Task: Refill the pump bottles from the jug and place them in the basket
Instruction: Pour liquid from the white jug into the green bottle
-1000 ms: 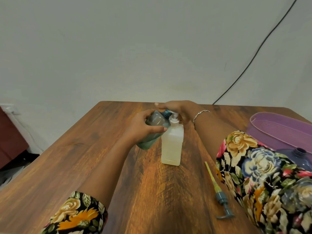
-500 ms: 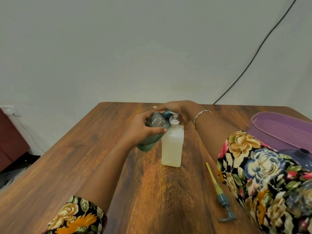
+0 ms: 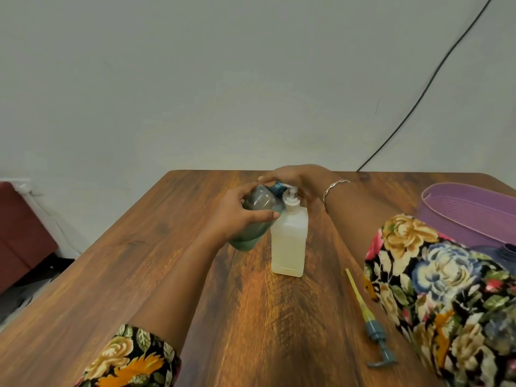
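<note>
My left hand (image 3: 234,216) grips a teal translucent bottle (image 3: 261,203) and holds it tilted just above the wooden table (image 3: 134,275). My right hand (image 3: 301,180) reaches over from behind, its fingers curled on the bottle's blue top (image 3: 277,187). Right beside it stands a white square pump bottle (image 3: 289,241) with pale liquid and its pump on. A loose blue-grey pump (image 3: 374,328) with a yellow tube lies flat on the table at the right. The purple basket (image 3: 469,208) sits at the far right. A dark blue jug (image 3: 509,251) shows partly behind my floral sleeve.
A black cable (image 3: 418,101) runs down the grey wall to the table's back edge. A dark red piece of furniture (image 3: 19,227) stands on the floor beyond the table's left edge.
Both hands keep their hold on the teal bottle. The bottle and hands have barely shifted.
</note>
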{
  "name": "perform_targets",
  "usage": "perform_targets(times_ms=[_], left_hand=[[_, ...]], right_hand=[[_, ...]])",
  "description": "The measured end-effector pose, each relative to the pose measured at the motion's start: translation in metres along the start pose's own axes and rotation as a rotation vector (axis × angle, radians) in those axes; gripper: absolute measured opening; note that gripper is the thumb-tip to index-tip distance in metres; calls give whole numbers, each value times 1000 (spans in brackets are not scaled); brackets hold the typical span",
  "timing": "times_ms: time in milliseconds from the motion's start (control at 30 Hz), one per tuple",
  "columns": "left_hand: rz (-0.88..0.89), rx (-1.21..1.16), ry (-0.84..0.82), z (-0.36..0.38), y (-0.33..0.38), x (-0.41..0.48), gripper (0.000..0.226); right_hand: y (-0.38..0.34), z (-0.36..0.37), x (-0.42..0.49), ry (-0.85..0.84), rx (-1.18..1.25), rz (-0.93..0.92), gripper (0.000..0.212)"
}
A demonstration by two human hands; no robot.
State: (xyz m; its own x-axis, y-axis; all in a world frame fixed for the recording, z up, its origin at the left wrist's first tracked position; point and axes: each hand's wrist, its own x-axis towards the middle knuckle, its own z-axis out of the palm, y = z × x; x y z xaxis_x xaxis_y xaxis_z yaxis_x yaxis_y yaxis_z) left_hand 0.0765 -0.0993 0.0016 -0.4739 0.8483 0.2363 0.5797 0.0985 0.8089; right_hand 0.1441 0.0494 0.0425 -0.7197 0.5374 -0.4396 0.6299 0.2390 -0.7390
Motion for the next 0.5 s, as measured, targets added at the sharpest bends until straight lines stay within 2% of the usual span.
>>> perform_targets(times_ms=[33,100,233,300,367,433,500], left_hand=[[2,14,2,-2,1,1,78],[7,49,3,-4,3,3,78],[8,65,-2,-4,2,3,77],[5,69,-2,-3,1,3,74],[10,62,-9,0,-1,2,71],[12,48,-20,3,-4,-1,69],[8,28,-25,4,-6,-2,69]], right_hand=[[-1,-3,-1,-36,34,23,52],[-3,-7,-6,-49,38,-14,47],[-4,-2,-1,76,26,-23,48],[-2,3,4,148,-100,-60,37],[0,6,3,180,-353,-105,18],[1,7,3,195,-573,-124,18],[0,9,0,174,-623,-99,21]])
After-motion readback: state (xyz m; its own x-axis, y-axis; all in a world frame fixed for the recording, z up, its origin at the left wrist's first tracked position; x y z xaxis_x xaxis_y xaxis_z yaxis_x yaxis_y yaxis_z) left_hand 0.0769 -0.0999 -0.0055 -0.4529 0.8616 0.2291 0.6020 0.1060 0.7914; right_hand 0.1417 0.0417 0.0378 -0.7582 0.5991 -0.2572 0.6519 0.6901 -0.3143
